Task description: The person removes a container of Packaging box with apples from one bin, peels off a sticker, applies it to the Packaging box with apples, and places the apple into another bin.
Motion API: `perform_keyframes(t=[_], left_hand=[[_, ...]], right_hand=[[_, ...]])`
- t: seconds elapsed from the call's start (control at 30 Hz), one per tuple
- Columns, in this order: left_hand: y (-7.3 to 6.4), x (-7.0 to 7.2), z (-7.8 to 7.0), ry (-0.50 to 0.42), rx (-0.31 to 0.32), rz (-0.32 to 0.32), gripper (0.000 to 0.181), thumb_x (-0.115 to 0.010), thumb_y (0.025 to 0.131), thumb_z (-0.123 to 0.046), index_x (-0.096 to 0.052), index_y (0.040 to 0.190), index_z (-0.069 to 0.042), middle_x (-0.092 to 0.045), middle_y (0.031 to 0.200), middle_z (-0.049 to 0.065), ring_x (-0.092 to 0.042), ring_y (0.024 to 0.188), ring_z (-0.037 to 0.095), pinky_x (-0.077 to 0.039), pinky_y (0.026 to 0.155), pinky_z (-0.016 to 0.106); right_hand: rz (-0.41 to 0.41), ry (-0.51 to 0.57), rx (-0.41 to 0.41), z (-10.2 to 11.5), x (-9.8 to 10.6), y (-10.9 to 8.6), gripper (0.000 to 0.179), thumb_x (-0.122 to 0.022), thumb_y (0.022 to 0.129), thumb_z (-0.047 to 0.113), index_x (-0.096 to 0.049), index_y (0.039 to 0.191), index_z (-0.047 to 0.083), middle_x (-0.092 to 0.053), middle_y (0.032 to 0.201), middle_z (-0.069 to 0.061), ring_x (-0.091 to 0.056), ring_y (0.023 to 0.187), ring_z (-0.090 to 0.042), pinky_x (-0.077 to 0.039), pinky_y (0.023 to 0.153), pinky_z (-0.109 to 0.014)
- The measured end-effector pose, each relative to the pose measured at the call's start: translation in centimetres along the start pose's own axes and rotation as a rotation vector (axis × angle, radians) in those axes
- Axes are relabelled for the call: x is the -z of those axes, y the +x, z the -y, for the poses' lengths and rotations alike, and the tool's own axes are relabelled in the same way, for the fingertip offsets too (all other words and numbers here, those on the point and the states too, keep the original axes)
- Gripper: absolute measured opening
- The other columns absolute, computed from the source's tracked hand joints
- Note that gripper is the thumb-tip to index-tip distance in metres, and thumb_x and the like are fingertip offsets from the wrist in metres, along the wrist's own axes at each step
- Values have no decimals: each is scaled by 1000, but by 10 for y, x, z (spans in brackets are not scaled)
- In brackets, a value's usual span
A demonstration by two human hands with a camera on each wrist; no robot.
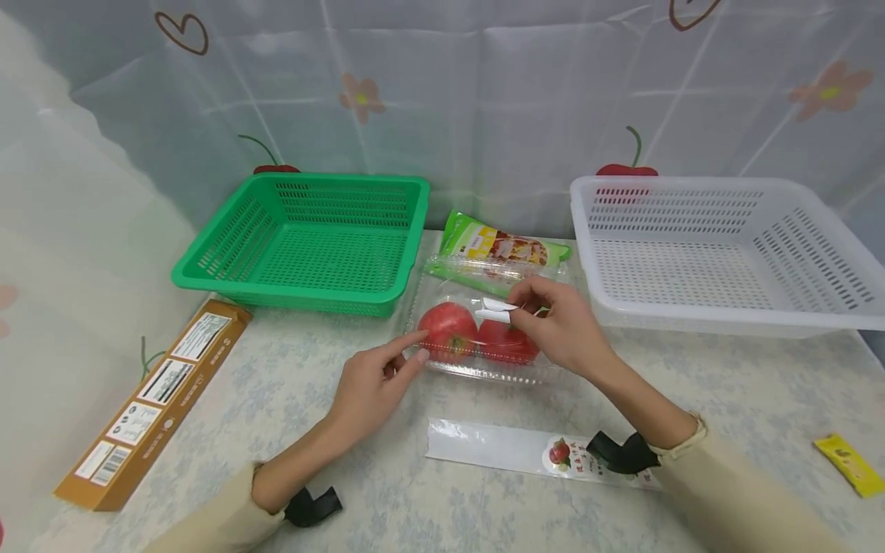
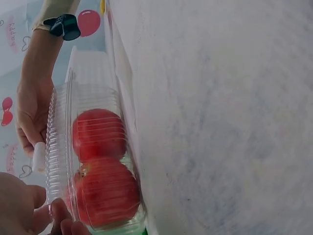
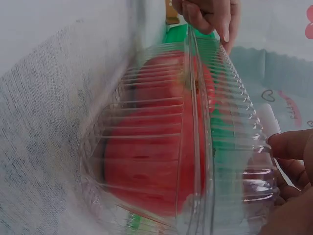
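Note:
A clear plastic clamshell box [image 1: 508,374] with its lid down holds two red round fruits [image 1: 448,326] that look like tomatoes. My right hand [image 1: 563,326] is over the lid's right side and pinches a white curled sticker [image 1: 495,309] between thumb and fingers. In the right wrist view the white sticker [image 3: 267,120] stands up from the lid's edge; whether it touches the lid I cannot tell. At the box's left front corner, the fingertips of my left hand [image 1: 369,388] touch the plastic. A white backing strip [image 1: 484,445] with a round fruit-print sticker lies in front.
Behind the box lies a green food packet [image 1: 512,244]. A green basket [image 1: 304,296] stands at the back left, a white basket [image 1: 726,311] at the back right. A long brown carton [image 1: 155,407] lies at the left, a small yellow packet [image 1: 850,465] at the far right.

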State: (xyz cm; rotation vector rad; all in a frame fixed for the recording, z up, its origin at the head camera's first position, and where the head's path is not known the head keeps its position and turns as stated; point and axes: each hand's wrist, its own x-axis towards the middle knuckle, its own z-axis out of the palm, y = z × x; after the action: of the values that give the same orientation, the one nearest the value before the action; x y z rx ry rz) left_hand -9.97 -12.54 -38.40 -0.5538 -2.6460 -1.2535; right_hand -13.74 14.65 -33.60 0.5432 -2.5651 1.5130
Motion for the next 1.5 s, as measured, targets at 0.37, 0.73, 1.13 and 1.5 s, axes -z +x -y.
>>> perform_keyframes(t=[0.37,0.73,1.13,1.5], left_hand=[[4,2,0,-65,29,-39,27,-70,94,-19,-73,121,-17,-51,62,-4,-35,54,9,-32,47,24],[5,3,-1,-96,33,-18,27,-71,93,-18,-74,119,-13,-59,66,0,-38,55,10,-34,48,24],[4,3,-1,-92,26,-19,28,-71,93,-16,-73,120,-13,-59,68,1,-38,56,9,-32,47,24],[3,3,0,-96,18,-18,28,-72,92,-15,-73,120,-13,-46,60,-8,-35,54,7,-31,46,23]], right_hand=[[105,-186,34,-9,-7,13,10,-67,87,-2,-68,92,6,-66,82,-3,-59,74,-18,-50,68,-36],[142,-235,63,-10,-8,14,24,-73,86,1,-66,108,4,-62,86,-5,-56,74,-19,-48,65,-35],[54,-286,189,-15,-11,9,16,-66,88,-6,-64,100,5,-63,96,-7,-57,78,-20,-49,70,-37],[-65,-204,363,-18,-14,6,16,-64,88,-11,-65,95,3,-66,89,-5,-51,68,-14,-44,61,-29]])
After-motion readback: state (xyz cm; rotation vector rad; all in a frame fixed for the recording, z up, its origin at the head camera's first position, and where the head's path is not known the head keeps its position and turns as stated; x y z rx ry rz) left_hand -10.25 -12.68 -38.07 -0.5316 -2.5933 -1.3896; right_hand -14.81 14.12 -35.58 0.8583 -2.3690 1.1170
